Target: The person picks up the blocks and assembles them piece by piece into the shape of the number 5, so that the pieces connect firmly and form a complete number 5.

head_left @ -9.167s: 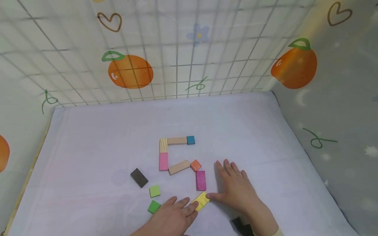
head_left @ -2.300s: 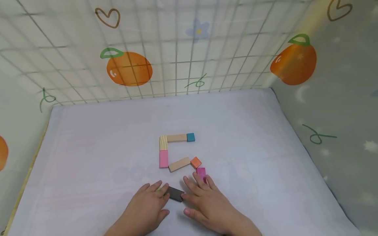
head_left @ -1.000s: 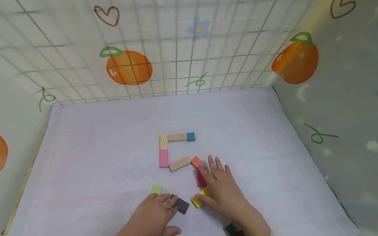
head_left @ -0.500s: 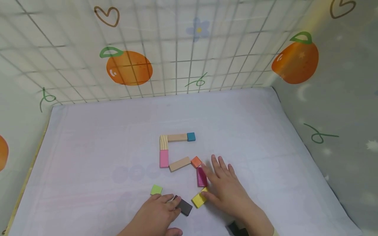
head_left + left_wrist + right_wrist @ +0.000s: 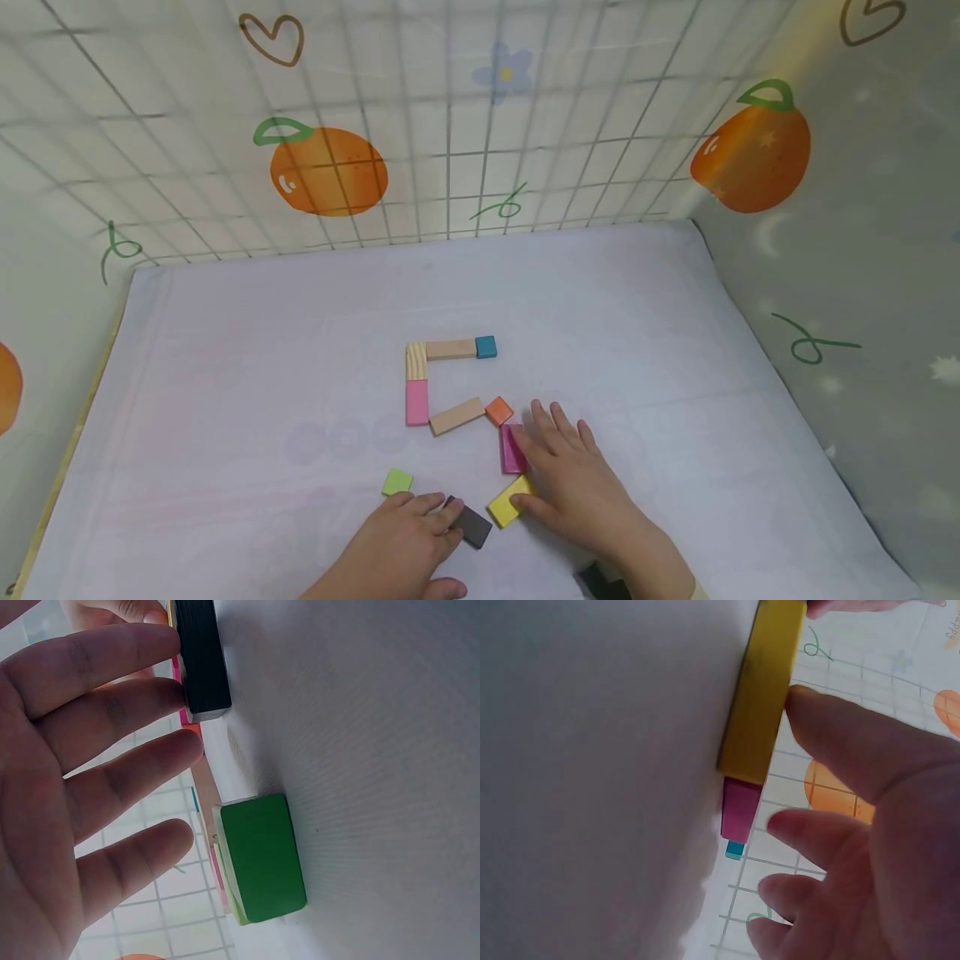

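My left hand (image 5: 401, 546) lies low over the cloth, fingertips touching a dark grey block (image 5: 474, 527). In the left wrist view its fingers (image 5: 112, 712) are extended and meet the side of the dark block (image 5: 202, 664). My right hand (image 5: 581, 487) is spread, with the thumb on a yellow block (image 5: 504, 505) and the index finger at a magenta block (image 5: 512, 457). The yellow block (image 5: 765, 694) and magenta block (image 5: 741, 810) stand end to end in the right wrist view. The dark block's right end is close to the yellow one.
The row continues through an orange cube (image 5: 498, 411), a tan block (image 5: 457, 416), a pink block (image 5: 417, 403), a striped wood block (image 5: 416, 362), another tan block (image 5: 451, 349) and a blue cube (image 5: 486, 347). A light green block (image 5: 397, 482) and green block (image 5: 264, 859) lie near my left hand.
The dark grey block has moved from left of the green blocks to beside the yellow block, sliding slightly right in the last second. My left hand left the yellow block for the dark one.
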Demonstrator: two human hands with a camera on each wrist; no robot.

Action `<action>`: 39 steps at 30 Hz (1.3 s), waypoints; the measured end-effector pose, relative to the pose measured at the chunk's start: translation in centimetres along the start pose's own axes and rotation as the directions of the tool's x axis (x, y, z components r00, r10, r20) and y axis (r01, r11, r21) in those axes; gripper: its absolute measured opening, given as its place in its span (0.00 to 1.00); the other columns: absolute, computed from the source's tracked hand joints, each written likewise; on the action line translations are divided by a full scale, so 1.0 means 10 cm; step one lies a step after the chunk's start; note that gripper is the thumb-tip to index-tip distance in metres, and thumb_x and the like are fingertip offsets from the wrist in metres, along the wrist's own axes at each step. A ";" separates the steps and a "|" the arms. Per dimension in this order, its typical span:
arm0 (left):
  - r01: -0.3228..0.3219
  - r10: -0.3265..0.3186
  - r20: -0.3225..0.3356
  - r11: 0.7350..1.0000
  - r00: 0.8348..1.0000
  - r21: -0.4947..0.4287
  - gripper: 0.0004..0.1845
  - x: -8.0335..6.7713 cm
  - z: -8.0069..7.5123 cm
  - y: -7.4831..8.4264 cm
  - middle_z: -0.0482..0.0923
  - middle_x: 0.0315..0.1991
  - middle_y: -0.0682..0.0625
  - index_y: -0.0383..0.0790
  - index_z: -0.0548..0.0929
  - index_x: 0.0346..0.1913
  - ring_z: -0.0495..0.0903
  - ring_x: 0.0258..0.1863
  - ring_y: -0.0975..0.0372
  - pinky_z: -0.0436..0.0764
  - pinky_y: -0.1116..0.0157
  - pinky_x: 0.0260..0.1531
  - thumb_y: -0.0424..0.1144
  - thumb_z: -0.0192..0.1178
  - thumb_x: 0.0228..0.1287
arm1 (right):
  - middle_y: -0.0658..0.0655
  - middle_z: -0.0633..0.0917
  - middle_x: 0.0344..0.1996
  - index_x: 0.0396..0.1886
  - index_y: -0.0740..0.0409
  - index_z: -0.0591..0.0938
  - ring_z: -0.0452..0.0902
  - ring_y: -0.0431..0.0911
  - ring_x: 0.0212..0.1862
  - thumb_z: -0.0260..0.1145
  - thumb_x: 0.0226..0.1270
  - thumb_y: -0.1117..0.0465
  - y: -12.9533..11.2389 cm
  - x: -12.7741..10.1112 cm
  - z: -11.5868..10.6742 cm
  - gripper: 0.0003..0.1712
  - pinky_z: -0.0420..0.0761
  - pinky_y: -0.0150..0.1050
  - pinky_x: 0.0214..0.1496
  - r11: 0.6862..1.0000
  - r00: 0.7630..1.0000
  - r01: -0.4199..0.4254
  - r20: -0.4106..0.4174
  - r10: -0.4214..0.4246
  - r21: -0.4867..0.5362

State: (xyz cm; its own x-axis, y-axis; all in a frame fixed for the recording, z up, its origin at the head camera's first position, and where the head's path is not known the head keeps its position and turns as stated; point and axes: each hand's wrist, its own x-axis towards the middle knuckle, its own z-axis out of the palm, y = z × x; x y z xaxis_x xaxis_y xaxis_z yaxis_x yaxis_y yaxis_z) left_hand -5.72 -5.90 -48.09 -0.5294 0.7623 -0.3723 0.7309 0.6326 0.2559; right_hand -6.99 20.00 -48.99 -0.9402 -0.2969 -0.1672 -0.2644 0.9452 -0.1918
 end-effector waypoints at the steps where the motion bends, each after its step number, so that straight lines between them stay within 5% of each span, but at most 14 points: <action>1: -0.003 0.003 -0.005 1.000 1.000 0.004 0.34 0.00 0.00 0.00 0.76 0.68 0.59 0.58 0.83 0.61 0.74 0.68 0.61 0.76 0.52 0.65 0.75 0.47 0.66 | 0.58 0.55 0.81 0.76 0.46 0.68 0.44 0.60 0.82 0.73 0.55 0.33 0.00 0.00 0.00 0.52 0.52 0.67 0.77 1.000 1.000 0.001 0.011 -0.001 -0.006; 20: -0.022 0.022 -0.013 0.999 1.000 0.024 0.32 0.01 0.01 0.02 0.75 0.68 0.58 0.58 0.83 0.61 0.74 0.68 0.61 0.76 0.51 0.63 0.73 0.49 0.67 | 0.53 0.63 0.78 0.77 0.48 0.66 0.53 0.57 0.80 0.68 0.60 0.32 0.03 0.02 0.01 0.50 0.57 0.67 0.75 0.998 0.991 -0.026 0.131 0.018 0.065; 39: -0.047 0.050 -0.059 0.997 0.997 0.053 0.31 0.00 0.01 0.04 0.77 0.67 0.58 0.57 0.84 0.60 0.77 0.65 0.61 0.78 0.53 0.60 0.72 0.51 0.67 | 0.53 0.63 0.78 0.78 0.49 0.65 0.53 0.57 0.80 0.67 0.62 0.33 0.04 0.02 0.01 0.50 0.58 0.67 0.75 0.998 0.992 -0.015 0.128 0.007 0.055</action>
State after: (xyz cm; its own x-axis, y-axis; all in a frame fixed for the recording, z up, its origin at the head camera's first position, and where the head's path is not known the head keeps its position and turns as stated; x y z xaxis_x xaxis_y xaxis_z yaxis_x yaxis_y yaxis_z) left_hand -5.39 -5.67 -48.06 -0.5169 0.7997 -0.3054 0.7767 0.5882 0.2255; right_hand -7.27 20.28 -49.16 -0.9070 -0.3048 -0.2905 -0.2383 0.9404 -0.2425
